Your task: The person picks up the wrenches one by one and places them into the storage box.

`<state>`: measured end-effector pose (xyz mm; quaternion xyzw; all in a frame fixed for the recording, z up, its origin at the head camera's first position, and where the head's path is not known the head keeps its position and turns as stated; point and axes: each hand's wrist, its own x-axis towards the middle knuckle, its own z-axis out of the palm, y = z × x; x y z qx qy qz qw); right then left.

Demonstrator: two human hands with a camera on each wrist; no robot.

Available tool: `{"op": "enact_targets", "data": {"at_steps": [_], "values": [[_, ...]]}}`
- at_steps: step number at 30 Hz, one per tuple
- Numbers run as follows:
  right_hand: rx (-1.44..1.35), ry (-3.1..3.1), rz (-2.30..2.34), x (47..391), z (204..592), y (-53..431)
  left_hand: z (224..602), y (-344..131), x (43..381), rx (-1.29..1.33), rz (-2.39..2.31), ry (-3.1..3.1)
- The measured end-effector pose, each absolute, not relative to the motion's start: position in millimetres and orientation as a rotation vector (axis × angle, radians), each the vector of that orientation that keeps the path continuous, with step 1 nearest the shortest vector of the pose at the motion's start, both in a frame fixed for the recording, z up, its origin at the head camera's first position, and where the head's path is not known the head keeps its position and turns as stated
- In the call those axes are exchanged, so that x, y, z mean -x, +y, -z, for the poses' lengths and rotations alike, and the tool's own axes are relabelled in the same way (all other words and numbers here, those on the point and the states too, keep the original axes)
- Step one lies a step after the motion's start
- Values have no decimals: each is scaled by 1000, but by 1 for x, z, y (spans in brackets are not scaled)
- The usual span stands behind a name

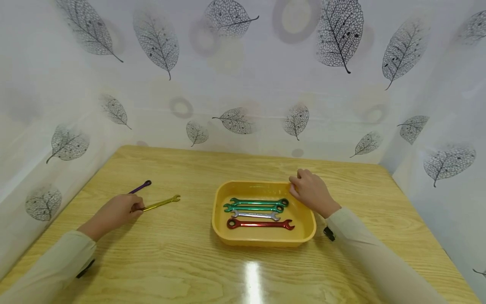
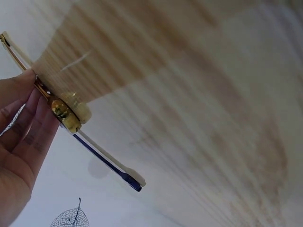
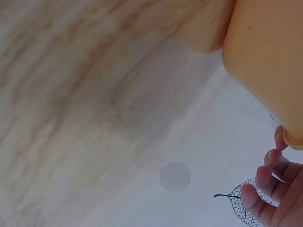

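My left hand point(image 1: 117, 213) pinches a yellow wrench point(image 1: 162, 203) between thumb and fingers, its open end pointing right. Just beyond that hand lies a purple wrench point(image 1: 141, 187), partly hidden by the hand in the head view; its dark shaft point(image 2: 106, 162) also shows in the left wrist view. A yellow plastic tray point(image 1: 262, 243) stands right of centre. My right hand point(image 1: 312, 192) grips its far right corner, with a finger on the rim point(image 3: 294, 142). Inside the tray are two green wrenches point(image 1: 258, 202), a silver wrench point(image 1: 255, 215) and a red wrench point(image 1: 261, 224), lying roughly parallel.
The wood-grain table point(image 1: 182, 261) reaches back to a white curtain point(image 1: 243, 84) printed with leaves, which also closes off both sides. A bright light reflection point(image 1: 252, 280) falls on the tabletop in front of the tray.
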<state>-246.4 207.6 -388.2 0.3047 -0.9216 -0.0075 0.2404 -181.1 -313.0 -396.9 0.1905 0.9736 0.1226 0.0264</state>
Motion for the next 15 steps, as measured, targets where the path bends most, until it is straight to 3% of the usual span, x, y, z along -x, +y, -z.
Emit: {"op": "enact_targets", "data": {"at_steps": [15], "values": [[-835,-2514,24,246,388,208,400,-312,182,-664,-319,3011]]}}
